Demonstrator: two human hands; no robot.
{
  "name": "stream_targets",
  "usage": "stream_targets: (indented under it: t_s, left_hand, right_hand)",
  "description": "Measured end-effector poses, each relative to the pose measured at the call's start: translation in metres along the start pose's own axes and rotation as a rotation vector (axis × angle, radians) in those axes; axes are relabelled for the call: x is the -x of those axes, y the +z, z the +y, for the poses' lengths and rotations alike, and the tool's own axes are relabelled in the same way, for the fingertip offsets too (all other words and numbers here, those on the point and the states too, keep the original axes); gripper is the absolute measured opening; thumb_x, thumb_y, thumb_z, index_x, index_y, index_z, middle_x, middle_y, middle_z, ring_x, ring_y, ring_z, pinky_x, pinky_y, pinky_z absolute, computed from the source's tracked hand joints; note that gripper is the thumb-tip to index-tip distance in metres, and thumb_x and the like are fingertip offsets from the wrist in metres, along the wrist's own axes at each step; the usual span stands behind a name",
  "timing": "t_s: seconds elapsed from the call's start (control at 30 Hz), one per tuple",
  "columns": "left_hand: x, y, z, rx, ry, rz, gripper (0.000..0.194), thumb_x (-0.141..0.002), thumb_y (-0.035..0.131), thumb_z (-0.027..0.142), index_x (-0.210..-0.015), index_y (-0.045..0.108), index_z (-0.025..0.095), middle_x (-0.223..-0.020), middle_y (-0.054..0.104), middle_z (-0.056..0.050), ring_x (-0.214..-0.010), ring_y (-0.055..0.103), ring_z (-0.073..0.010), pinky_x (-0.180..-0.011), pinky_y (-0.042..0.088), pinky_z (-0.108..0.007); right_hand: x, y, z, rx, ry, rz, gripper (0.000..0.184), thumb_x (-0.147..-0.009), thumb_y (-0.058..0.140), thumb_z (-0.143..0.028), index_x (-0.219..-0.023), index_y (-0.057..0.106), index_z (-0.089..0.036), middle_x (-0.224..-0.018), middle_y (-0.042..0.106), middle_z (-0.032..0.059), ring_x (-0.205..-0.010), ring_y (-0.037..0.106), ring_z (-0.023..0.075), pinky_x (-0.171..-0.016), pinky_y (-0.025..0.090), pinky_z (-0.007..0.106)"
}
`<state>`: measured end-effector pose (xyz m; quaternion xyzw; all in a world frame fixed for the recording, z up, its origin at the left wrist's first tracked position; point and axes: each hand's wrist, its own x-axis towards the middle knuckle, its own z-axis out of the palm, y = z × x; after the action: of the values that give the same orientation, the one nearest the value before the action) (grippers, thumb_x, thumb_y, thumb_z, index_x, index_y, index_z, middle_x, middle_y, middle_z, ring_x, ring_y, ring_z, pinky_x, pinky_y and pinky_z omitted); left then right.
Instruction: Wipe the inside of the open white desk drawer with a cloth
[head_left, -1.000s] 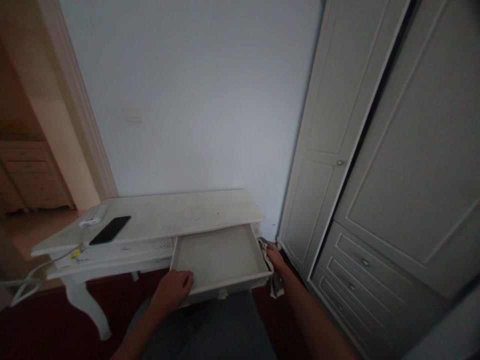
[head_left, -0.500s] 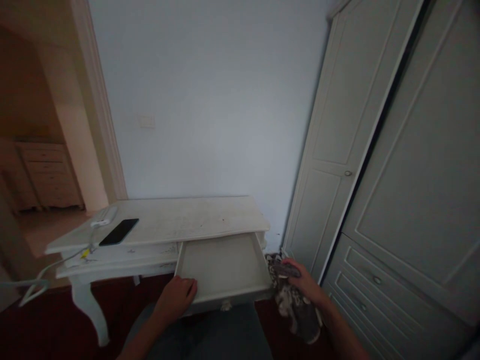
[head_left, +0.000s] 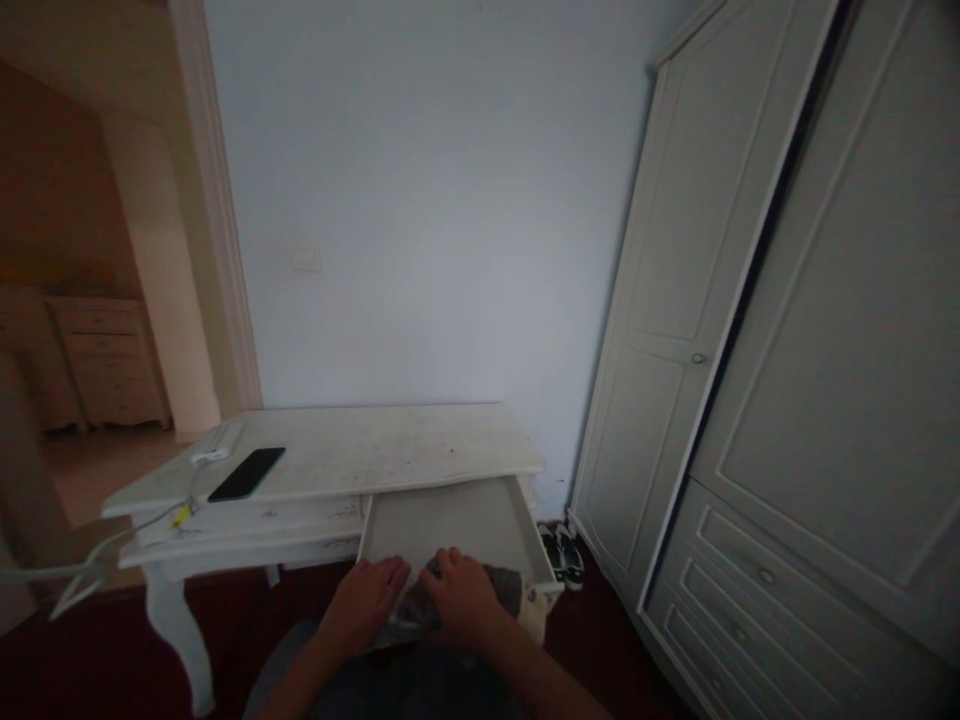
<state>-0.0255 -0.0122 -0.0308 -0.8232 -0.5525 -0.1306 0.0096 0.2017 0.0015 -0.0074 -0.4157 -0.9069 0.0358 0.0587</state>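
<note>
A crumpled grey-and-cream patterned cloth [head_left: 504, 584] lies across the front of the pulled-out white drawer [head_left: 461, 515], part of it hanging over the right front corner. My right hand [head_left: 461, 592] is closed on the cloth's middle, fingers curled into it. At the drawer's left front, my left hand [head_left: 371, 595] has its fingers bent together at the cloth's left end. My palms and the drawer's front panel are mostly hidden. The visible inside of the drawer is bare.
On the white desk [head_left: 390, 440] lie a black phone [head_left: 247, 473] and a white device [head_left: 217, 440] with a cable trailing left. Black-and-white shoes [head_left: 562, 553] stand on the floor by the wardrobe [head_left: 637, 430]. A doorway opens at the left.
My right hand has carried the cloth from beside the drawer, on the right, leftward onto its front. My left hand has shifted slightly right to the cloth. The shoes now show fully.
</note>
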Motion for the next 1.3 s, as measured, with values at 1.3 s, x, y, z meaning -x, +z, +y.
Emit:
stream_targets:
  t_s: [1.3]
  left_hand:
    - [0.004,0.027,-0.018,0.027,0.013,0.052,0.040,-0.107,0.037,0.039,-0.118,0.073,0.029,-0.116,0.080,-0.009,-0.103,0.071,-0.0238,-0.100,0.050,-0.039]
  right_hand:
    - [0.095,-0.030,0.099,-0.138,0.216,0.186,0.063,-0.074,0.087,-0.061,-0.127,0.069,-0.031,-0.133,0.059,0.0076,-0.122,0.056,0.0297,-0.103,0.044,0.039]
